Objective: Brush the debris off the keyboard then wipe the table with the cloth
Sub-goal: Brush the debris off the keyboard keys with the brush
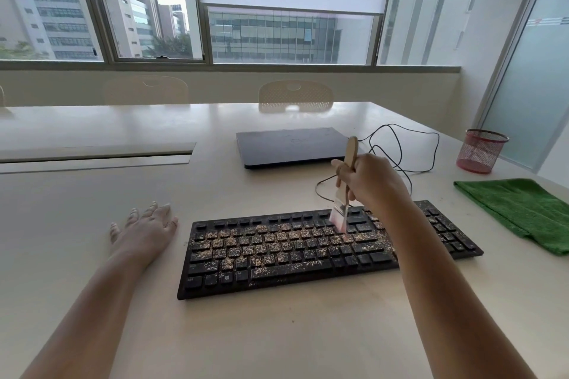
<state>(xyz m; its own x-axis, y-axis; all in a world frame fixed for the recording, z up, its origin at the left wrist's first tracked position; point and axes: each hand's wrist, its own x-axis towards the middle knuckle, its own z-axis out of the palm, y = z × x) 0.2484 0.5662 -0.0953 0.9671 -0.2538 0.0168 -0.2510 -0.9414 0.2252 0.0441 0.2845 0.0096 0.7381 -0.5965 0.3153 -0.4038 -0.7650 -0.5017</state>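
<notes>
A black keyboard (277,258) lies on the pale table (92,209), its keys strewn with tan crumbs. My right hand (366,178) grips the wooden handle of a small paintbrush (345,191), held upright with its pale bristles touching the keys in the upper right part of the keyboard. My left hand (144,231) rests flat on the table just left of the keyboard, fingers spread. A folded green cloth (523,212) lies on the table to the right of the keyboard.
A closed dark laptop (289,144) sits behind the keyboard, with a black cable (400,148) looping to its right. A red mesh cup (482,151) stands near the right table edge. A chair (295,95) is tucked in at the far side.
</notes>
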